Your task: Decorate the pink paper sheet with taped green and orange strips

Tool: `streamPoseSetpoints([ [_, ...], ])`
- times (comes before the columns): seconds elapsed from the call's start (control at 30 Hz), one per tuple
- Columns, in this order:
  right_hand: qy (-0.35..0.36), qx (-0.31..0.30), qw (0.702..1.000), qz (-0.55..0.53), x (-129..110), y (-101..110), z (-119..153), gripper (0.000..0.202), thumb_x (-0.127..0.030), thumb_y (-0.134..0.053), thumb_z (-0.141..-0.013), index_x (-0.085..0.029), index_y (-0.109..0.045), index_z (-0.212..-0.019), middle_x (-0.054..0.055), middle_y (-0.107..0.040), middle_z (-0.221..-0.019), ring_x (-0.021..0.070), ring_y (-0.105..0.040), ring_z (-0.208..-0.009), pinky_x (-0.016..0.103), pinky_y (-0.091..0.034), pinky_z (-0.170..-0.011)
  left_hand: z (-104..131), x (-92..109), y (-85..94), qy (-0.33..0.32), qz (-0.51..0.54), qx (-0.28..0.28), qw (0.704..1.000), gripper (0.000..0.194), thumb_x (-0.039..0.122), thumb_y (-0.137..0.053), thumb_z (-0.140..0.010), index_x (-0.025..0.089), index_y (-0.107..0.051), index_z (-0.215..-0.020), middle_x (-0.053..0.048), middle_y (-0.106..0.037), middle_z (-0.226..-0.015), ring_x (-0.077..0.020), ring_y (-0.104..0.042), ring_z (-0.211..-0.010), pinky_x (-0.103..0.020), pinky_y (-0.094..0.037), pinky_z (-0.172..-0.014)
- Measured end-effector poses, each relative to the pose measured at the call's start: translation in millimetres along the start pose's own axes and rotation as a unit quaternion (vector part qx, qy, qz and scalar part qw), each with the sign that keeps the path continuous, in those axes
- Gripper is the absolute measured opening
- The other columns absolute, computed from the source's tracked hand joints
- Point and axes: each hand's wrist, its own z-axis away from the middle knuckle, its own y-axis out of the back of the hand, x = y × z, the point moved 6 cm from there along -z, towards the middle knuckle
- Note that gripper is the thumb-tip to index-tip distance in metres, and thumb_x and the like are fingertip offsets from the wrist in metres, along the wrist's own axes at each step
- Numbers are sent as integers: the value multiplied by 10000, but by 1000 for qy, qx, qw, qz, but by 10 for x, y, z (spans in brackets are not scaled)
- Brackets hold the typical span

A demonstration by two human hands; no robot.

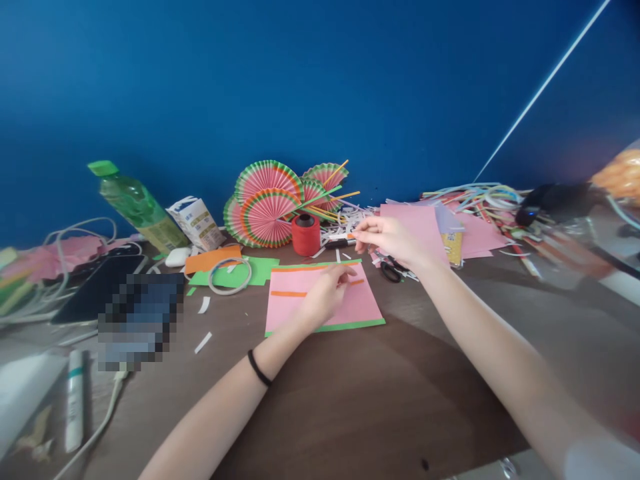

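A pink sheet lies on the brown table, with green edges at top and bottom and two orange strips across it. My left hand rests over its upper right part, fingers bent together; anything between them is hidden. To the right, my right hand is raised beyond the sheet's upper right corner. Its thumb and fingers pinch a small strip, white with an orange end. Behind the sheet stands a spool of red thread, near pleated pink, green and orange paper fans.
Black-handled scissors lie near my right hand, beside pink sheets. A tape ring sits on green paper. Further left are a green bottle, a carton, cables and a marker.
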Motion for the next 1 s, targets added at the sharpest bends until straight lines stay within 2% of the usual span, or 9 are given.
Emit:
streamPoseSetpoints([
  [0.13, -1, 5, 1000, 1, 19, 7, -8, 146, -276, -621, -704, -147, -556, -684, 18, -614, -563, 107, -567, -522, 214, -404, -479, -13, 114, 312, 21, 21, 14, 999, 236, 98, -450, -764, 166, -613, -921, -29, -554, -814, -122, -526, -720, -256, -449, -708],
  [0.23, -7, -7, 1000, 16, 26, -38, 1, 126, -270, -608, -716, -149, -571, -707, 19, -625, -572, 111, -574, -535, 221, -423, -500, -8, 134, 551, 50, 8, 17, 999, 215, 131, -466, -761, 166, -632, -893, -41, -583, -870, -133, -544, -770, -272, -445, -746],
  [0.4, 20, -41, 998, 46, 26, -197, 18, 132, -294, -590, -733, -163, -599, -741, 13, -638, -591, 124, -594, -586, 247, -453, -578, 4, 142, 785, 60, -43, 12, 997, 222, 137, -438, -735, 186, -648, -785, -18, -590, -827, -136, -551, -755, -286, -443, -758],
  [0.53, 50, -74, 995, 40, 57, -345, 24, 134, -296, -565, -751, -164, -586, -750, 18, -645, -608, 131, -610, -618, 252, -456, -595, 25, 157, 858, 68, -78, 13, 995, 201, 205, -443, -749, 176, -641, -771, -21, -591, -809, -145, -551, -758, -276, -438, -736],
  [0.67, 48, -90, 994, 31, 93, -433, 31, 143, -301, -547, -767, -160, -577, -762, 26, -651, -618, 131, -613, -619, 251, -459, -584, 62, 133, 848, 78, -53, -32, 995, 198, 231, -418, -766, 170, -606, -776, -15, -619, -750, -142, -563, -705, -256, -430, -663],
  [0.8, 52, -101, 993, 16, 77, -464, 50, 160, -315, -540, -781, -161, -582, -783, 24, -659, -623, 130, -618, -626, 257, -467, -603, 78, 79, 873, 85, -44, -46, 994, 195, 253, -406, -762, 171, -583, -754, -9, -615, -703, -136, -554, -650, -238, -416, -596],
  [1.0, 53, -123, 991, 7, 35, -485, 86, 198, -329, -537, -790, -150, -612, -827, 46, -680, -670, 140, -633, -679, 259, -476, -622, 67, 80, 871, 68, -46, -40, 996, 211, 288, -415, -776, 176, -587, -728, -1, -603, -686, -131, -545, -640, -230, -401, -578],
])
